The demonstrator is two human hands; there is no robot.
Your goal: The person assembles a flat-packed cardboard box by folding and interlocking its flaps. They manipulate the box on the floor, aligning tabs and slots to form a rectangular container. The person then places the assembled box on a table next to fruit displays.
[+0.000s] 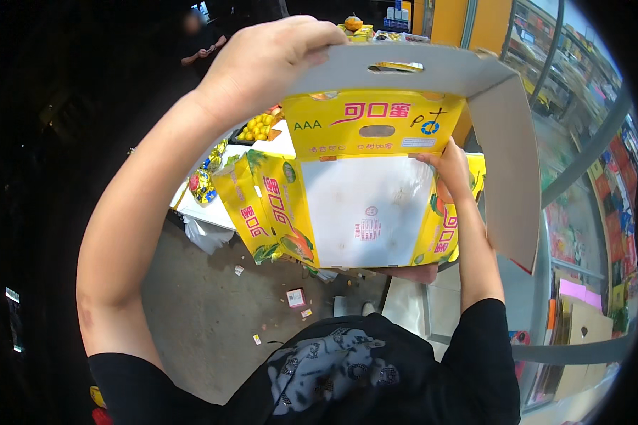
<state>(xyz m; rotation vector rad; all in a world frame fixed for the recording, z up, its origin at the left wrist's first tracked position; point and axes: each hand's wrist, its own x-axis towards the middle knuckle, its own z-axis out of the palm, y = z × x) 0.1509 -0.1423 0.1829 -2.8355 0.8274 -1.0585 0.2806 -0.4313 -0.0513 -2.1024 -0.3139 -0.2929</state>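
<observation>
Before me is a partly opened-out cardboard fruit carton [367, 205], yellow with fruit pictures on its side flaps and white on its middle panel. A plain grey panel [347, 71] with a handle slot stands at its far edge and bends round to the right. My left hand [273, 60] is closed over the top edge of that grey panel at its left end. At the far right corner of the white panel, my right hand [450, 170] grips the carton where the yellow flaps meet. Part of its fingers is hidden.
Behind the carton, a white table [209, 210] bears a tray of yellow fruit [256, 129] and wrapped fruit [203, 185]. A glass-and-metal partition [581, 166] runs along the right. Paper scraps [296, 297] lie on the floor. Another person [204, 48] stands at the far left.
</observation>
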